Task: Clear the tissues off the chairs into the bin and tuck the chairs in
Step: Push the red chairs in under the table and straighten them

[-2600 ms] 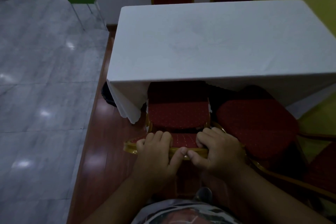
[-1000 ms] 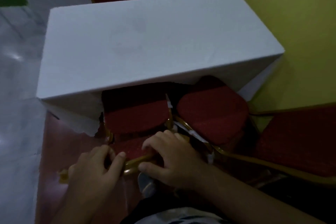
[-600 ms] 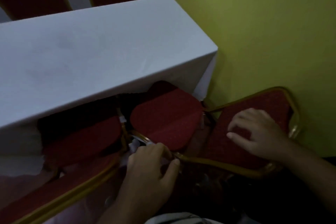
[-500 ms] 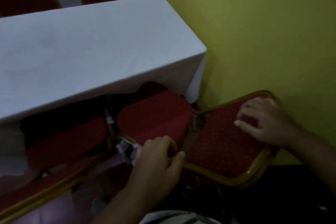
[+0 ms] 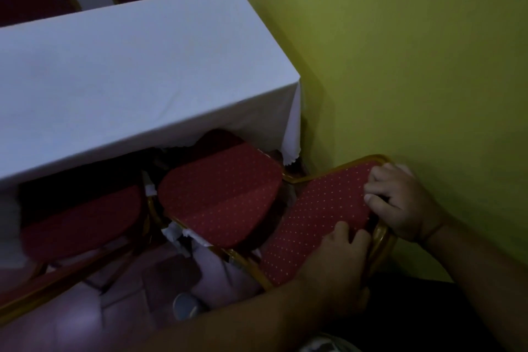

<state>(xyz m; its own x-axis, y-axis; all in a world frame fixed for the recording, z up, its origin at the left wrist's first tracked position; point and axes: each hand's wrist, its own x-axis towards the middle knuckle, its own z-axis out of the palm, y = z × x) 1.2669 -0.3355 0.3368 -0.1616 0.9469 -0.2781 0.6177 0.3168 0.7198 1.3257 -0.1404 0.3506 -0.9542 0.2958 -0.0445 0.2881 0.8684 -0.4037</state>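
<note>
Left hand [image 5: 341, 251] and right hand [image 5: 400, 203] clamp the chair [image 5: 314, 208] back (stiff, probably weighty); its gold frame [image 5: 381, 234] gives the surest hold.

Dim indoor view, underexposed and soft throughout.
The brightest area is the white tablecloth [image 5: 128, 71], lit evenly from above with a bluish cast and no glare. The yellow-green wall [image 5: 400, 51] darkens toward the lower right corner. Deep shadow under the table edge swallows most of the left red seat [image 5: 83, 220]. The dotted chair back [image 5: 320, 223] reads clearly; the right hand [image 5: 403, 203] gripping it is slightly smeared. Straight lines lean toward the frame edges. Dark areas are noisy.
</note>
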